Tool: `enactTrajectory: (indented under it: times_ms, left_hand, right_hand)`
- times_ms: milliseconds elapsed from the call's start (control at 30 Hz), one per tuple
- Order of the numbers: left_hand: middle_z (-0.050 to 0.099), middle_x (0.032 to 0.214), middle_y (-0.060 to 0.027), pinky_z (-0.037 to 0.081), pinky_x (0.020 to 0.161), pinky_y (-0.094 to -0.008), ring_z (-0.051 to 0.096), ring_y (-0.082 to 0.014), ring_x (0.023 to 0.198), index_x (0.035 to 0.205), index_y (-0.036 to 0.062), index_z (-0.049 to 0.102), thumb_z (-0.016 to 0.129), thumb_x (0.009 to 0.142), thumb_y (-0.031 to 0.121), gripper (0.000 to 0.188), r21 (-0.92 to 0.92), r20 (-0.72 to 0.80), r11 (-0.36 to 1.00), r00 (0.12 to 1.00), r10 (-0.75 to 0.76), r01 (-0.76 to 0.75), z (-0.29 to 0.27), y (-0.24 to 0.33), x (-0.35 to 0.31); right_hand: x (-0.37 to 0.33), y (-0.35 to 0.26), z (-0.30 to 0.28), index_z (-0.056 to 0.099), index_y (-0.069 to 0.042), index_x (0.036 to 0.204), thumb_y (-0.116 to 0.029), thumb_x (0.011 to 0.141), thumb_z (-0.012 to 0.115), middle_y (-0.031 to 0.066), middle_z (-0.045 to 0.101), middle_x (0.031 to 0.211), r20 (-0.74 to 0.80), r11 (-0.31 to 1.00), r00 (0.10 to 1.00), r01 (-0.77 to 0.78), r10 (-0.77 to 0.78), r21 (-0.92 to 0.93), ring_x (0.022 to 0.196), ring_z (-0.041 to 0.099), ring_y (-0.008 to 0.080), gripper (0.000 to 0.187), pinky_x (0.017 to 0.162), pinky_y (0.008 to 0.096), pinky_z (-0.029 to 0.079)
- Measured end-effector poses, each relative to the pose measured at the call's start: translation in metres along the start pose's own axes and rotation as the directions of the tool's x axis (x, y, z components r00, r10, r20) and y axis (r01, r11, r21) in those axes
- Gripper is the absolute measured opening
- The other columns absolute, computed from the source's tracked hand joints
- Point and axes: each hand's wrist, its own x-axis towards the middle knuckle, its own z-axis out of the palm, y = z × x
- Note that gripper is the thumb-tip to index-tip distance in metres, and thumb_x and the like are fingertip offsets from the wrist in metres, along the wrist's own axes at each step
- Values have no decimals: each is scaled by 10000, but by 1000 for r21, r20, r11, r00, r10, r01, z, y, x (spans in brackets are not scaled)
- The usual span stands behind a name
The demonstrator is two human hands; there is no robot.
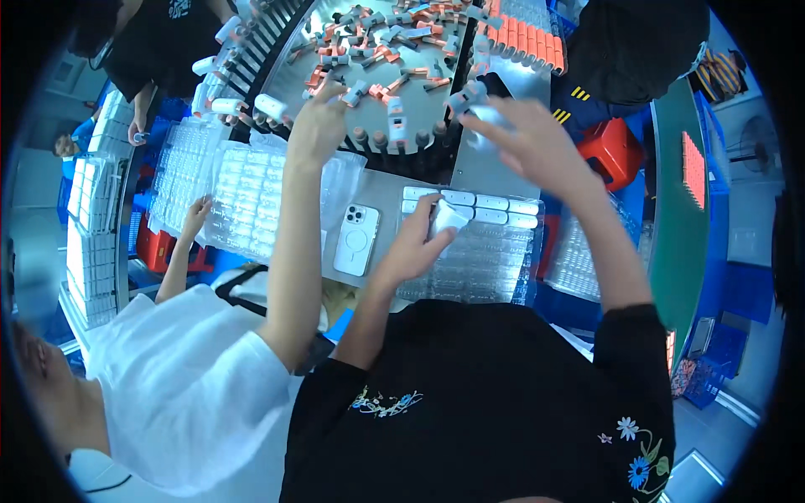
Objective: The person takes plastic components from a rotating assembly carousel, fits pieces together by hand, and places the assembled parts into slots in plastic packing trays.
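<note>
My left hand (411, 247) is closed around a crumpled white cloth (451, 215), just over a clear plastic tray (478, 264). White, rounded pieces (507, 211) lie in rows along that tray's far end. Farther right, my right hand (537, 147) reaches to the edge of the round turntable. Between its thumb and fingers is a small white device with a grey end (481, 134), partly covered by the fingers. Around the turntable's rim stand dark upright pegs, one bearing a white and grey device (397, 121).
Orange and grey parts (386, 54) are heaped on the turntable. A white phone (357, 241) lies left of my tray. A co-worker's hand (317, 126) reaches over the left side, above more clear trays (247, 189). A red stool (612, 155) stands right.
</note>
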Motion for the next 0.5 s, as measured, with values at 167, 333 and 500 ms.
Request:
enactTrajectory:
  times_ms: [167, 333, 500]
  left_hand:
    - [540, 1400, -302, 403, 1119, -456, 546, -434, 1311, 1513, -15, 384, 573, 997, 208, 593, 22, -73, 996, 993, 89, -87, -12, 43, -10]
    - [598, 1285, -208, 461, 1017, -405, 603, -294, 1150, 1472, -10, 452, 594, 979, 183, 548, 80, -394, 959, 875, 281, -272, -47, 111, 3]
    - [603, 1167, -305, 522, 883, -555, 610, -496, 1075, 1403, -37, 508, 613, 946, 237, 542, 587, -416, 797, 791, 449, -144, -52, 154, 91]
  right_hand:
    - [81, 30, 26, 483, -252, 1510, -219, 930, 722, 197, 626, 1353, 258, 991, 960, 127, -112, -45, 1230, 633, 361, 628, 1046, 493, 485]
    - [97, -34, 64, 358, -182, 1580, -406, 1035, 509, 290, 683, 1175, 462, 886, 840, -414, 283, 210, 1064, 701, 442, 609, 870, 539, 567]
    - [77, -80, 122, 662, -57, 1140, -200, 871, 645, 190, 706, 1051, 250, 833, 891, -447, 380, 326, 947, 714, 404, 304, 828, 549, 547]
